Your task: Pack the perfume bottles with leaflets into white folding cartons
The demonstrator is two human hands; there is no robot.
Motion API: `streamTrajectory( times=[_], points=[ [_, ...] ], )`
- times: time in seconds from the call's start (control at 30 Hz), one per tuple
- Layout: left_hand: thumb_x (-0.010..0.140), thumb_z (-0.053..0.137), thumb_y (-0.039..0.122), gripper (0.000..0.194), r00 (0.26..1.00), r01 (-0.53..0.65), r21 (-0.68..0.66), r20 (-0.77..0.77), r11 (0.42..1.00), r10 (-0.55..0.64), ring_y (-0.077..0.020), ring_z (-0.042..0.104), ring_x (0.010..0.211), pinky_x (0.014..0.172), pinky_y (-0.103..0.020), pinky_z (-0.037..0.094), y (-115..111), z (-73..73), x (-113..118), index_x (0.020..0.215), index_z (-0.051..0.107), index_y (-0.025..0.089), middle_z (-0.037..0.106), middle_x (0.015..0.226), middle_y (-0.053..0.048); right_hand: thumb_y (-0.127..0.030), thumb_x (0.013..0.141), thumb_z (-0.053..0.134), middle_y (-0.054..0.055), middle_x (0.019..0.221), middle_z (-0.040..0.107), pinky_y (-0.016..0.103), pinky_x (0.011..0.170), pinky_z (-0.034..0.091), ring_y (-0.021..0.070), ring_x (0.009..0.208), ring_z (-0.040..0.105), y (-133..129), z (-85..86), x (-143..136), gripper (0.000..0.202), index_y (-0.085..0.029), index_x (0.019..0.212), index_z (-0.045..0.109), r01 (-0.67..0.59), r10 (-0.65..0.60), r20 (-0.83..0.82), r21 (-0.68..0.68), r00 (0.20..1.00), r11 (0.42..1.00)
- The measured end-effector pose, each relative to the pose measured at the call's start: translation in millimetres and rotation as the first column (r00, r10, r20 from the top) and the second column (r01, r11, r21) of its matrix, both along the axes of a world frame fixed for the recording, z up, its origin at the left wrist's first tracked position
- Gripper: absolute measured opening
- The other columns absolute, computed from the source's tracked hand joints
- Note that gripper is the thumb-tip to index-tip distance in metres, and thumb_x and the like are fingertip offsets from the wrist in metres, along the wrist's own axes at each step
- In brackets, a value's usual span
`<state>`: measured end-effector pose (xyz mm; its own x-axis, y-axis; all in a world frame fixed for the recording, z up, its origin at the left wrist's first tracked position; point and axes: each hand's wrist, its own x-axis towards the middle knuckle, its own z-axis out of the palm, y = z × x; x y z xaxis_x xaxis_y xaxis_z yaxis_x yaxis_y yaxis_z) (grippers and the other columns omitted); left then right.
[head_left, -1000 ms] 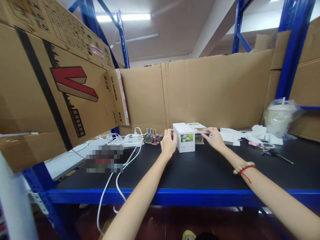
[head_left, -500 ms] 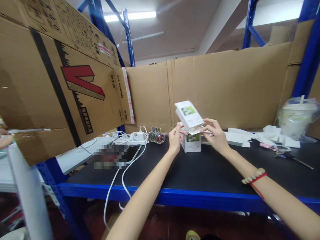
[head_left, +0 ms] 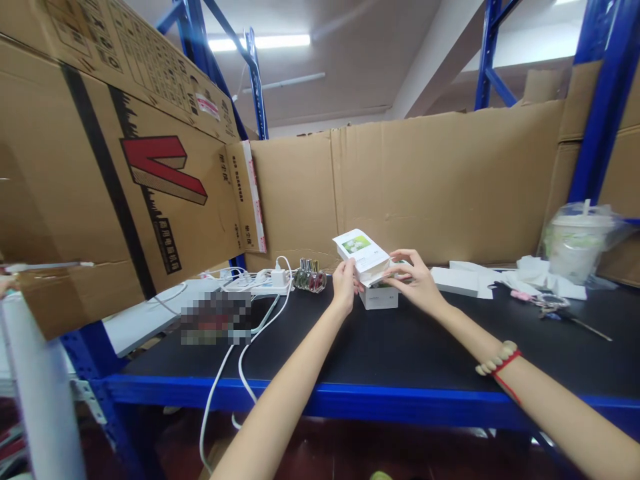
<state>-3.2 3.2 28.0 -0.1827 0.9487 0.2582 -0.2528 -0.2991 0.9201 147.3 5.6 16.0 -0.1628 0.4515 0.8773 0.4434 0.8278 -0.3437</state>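
Note:
A small white box (head_left: 364, 259) with a green and white flower picture is tilted between my hands, its lower end facing right. My left hand (head_left: 346, 287) grips its lower left side, fingers partly behind it. With bent fingers, my right hand (head_left: 413, 277) pinches at the box's lower right end, where a flap shows. Just below and behind stands a second white box (head_left: 381, 299) on the black tabletop (head_left: 370, 347), its upper part covered by the held box and my fingers.
Small glass bottles (head_left: 310, 277), a power strip (head_left: 265, 283) and white cables are on the left. White folded papers (head_left: 457, 280), keys (head_left: 553, 303) and a lidded plastic cup (head_left: 577, 243) lie or stand right. Cardboard walls (head_left: 450, 180) enclose the back.
The held box has moved down and slightly left, and tilts flatter. Both hands remain on it; my left fingers now sit along its side. The view has shifted slightly.

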Motion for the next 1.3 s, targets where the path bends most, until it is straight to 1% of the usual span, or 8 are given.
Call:
streamTrajectory(
  times=[0.1, 0.2, 0.33, 0.43, 0.6, 0.8, 1.03, 1.3],
  points=[
    [0.073, 0.046, 0.041, 0.027, 0.999, 0.031, -0.027, 0.038, 0.999, -0.030, -0.0057, 0.039, 0.027, 0.032, -0.017, 0.020, 0.6, 0.0, -1.0, 0.062, 0.044, 0.016, 0.041, 0.040, 0.007, -0.043, 0.062, 0.067, 0.008, 0.098, 0.052, 0.026, 0.048, 0.054, 0.0201, 0.086, 0.059, -0.3, 0.8, -4.9, 0.024, -0.020, 0.070, 0.064, -0.019, 0.007, -0.144, -0.083, 0.990, 0.996],
    [0.071, 0.045, 0.044, 0.030, 0.996, 0.073, -0.005, 0.055, 0.997, -0.073, -0.0058, 0.039, 0.028, 0.032, -0.018, 0.021, 0.4, 0.6, -2.0, 0.065, 0.047, 0.015, 0.047, 0.043, 0.005, -0.045, 0.060, 0.067, 0.007, 0.093, 0.057, 0.022, 0.042, 0.051, 0.0177, 0.078, 0.060, -1.1, 2.9, -8.7, 0.029, -0.019, 0.073, 0.061, -0.098, 0.040, -0.290, -0.188, 0.956, 0.977],
    [0.068, 0.046, 0.047, 0.031, 0.994, 0.094, 0.036, 0.044, 0.995, -0.096, -0.0058, 0.039, 0.028, 0.032, -0.018, 0.020, 0.1, 0.9, -1.8, 0.068, 0.048, 0.016, 0.048, 0.044, 0.005, -0.043, 0.054, 0.071, 0.006, 0.090, 0.064, 0.020, 0.036, 0.049, 0.0166, 0.068, 0.063, -2.9, 4.5, -12.2, 0.042, -0.020, 0.087, 0.059, -0.242, 0.068, -0.442, -0.350, 0.895, 0.905],
    [0.065, 0.050, 0.049, 0.034, 0.994, 0.105, 0.072, 0.022, 0.992, -0.106, -0.0059, 0.039, 0.027, 0.032, -0.018, 0.020, -0.1, 0.3, -0.4, 0.069, 0.049, 0.016, 0.045, 0.044, 0.006, -0.041, 0.054, 0.072, 0.007, 0.087, 0.068, 0.021, 0.035, 0.050, 0.0187, 0.065, 0.066, -3.6, 4.7, -13.6, 0.052, -0.018, 0.099, 0.060, -0.342, 0.106, -0.498, -0.413, 0.861, 0.844],
    [0.063, 0.056, 0.055, 0.041, 0.992, 0.126, 0.086, -0.007, 0.988, -0.126, -0.0055, 0.041, 0.028, 0.032, -0.018, 0.020, -0.4, -0.5, 0.6, 0.069, 0.053, 0.014, 0.044, 0.045, 0.006, -0.034, 0.052, 0.075, 0.008, 0.094, 0.070, 0.026, 0.043, 0.057, 0.0224, 0.076, 0.067, -3.5, 6.0, -13.3, 0.057, -0.018, 0.105, 0.063, -0.414, 0.152, -0.535, -0.412, 0.831, 0.812],
    [0.066, 0.058, 0.056, 0.044, 0.992, 0.126, 0.077, -0.018, 0.989, -0.125, -0.0041, 0.041, 0.028, 0.031, -0.017, 0.018, 0.4, -1.9, 1.5, 0.065, 0.055, 0.012, 0.048, 0.050, 0.003, -0.029, 0.047, 0.078, 0.008, 0.096, 0.070, 0.027, 0.047, 0.058, 0.0229, 0.082, 0.066, -2.7, 8.0, -12.0, 0.060, -0.018, 0.104, 0.065, -0.383, 0.100, -0.574, -0.397, 0.813, 0.834],
    [0.069, 0.052, 0.060, 0.051, 0.991, 0.135, 0.075, -0.020, 0.988, -0.134, -0.0045, 0.042, 0.029, 0.031, -0.018, 0.019, 3.5, -4.5, -0.4, 0.070, 0.060, 0.010, 0.058, 0.056, -0.003, -0.031, 0.051, 0.077, 0.009, 0.110, 0.065, 0.030, 0.050, 0.059, 0.0243, 0.087, 0.065, 1.7, 4.3, -10.9, 0.057, -0.019, 0.106, 0.064, -0.401, 0.129, -0.574, -0.376, 0.808, 0.835],
    [0.071, 0.049, 0.059, 0.051, 0.989, 0.148, 0.086, -0.046, 0.985, -0.144, -0.0042, 0.041, 0.028, 0.030, -0.017, 0.021, 2.3, -3.6, 0.1, 0.070, 0.062, 0.010, 0.059, 0.053, -0.004, -0.033, 0.054, 0.074, 0.008, 0.106, 0.066, 0.028, 0.048, 0.058, 0.0224, 0.085, 0.065, 2.4, 4.5, -11.0, 0.053, -0.020, 0.105, 0.064, -0.387, 0.141, -0.561, -0.349, 0.816, 0.853]
  ],
)
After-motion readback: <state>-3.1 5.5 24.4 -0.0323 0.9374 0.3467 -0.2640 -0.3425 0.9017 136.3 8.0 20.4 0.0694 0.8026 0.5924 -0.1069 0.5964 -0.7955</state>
